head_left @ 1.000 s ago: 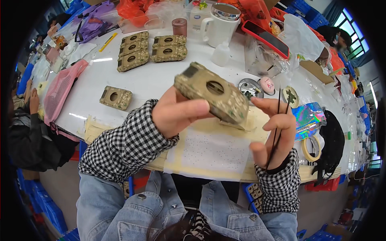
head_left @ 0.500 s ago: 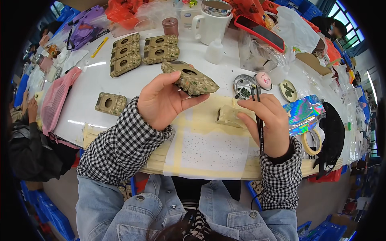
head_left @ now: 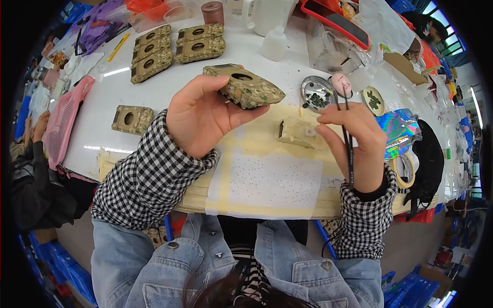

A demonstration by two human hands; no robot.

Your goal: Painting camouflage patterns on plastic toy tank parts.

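Head view showed my left hand [head_left: 197, 120] clamped on a camouflage hull [head_left: 245, 91], held up over the taped mat [head_left: 267, 179]. My right hand [head_left: 354, 146] was pinched on a thin brush [head_left: 348, 143], just beside a tan part [head_left: 295, 132] lying on the mat. Four painted hulls [head_left: 177, 47] sat in a row farther back and one plainer hull [head_left: 132, 119] lay apart, so I judged the batch largely done, with this hull in progress.

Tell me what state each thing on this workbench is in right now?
Camouflage tank hull: lifted off the table, in the left hand.
Thin brush: pinched upright in the right hand.
Tan turret piece: lying on the taped paper.
Four painted hulls: lined up, untouched.
Tape roll: lying flat.
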